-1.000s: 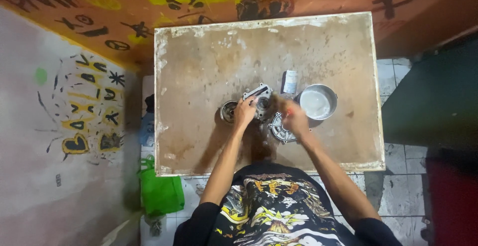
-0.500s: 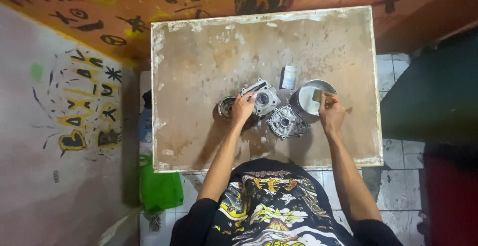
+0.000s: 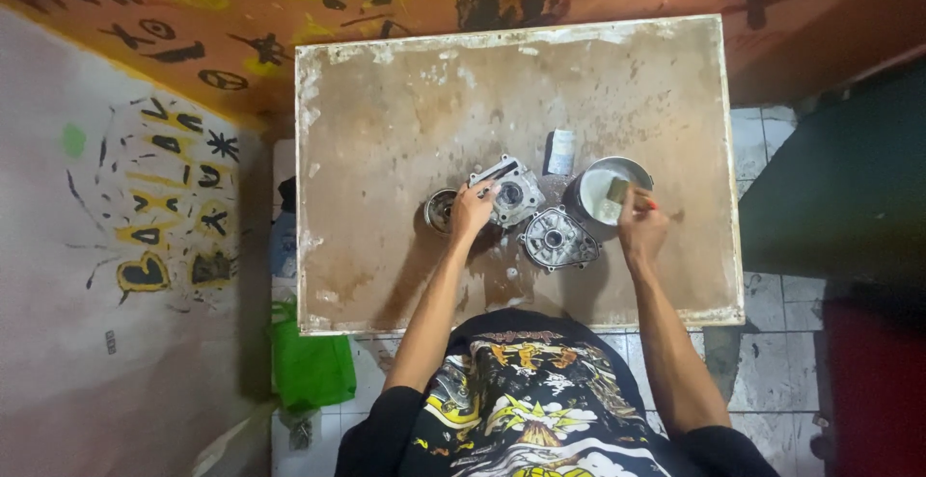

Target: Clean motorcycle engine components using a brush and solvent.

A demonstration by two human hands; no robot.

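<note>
Stained brown tabletop (image 3: 405, 101), painted walls. Left hand (image 3: 473, 212) presses on grey metal engine casing (image 3: 513, 191), steadying it. Right hand (image 3: 640, 231) clenches small brush (image 3: 617, 190), bristles dipped into round metal bowl (image 3: 588, 197). Second round cover (image 3: 558, 238) lies between.

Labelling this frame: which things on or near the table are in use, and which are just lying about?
In use:
left hand on the grey metal housing
right hand holding a brush in the white bowl
finned round cover

Lying about:
small ring part
small white container
green bag, beside the table
</note>
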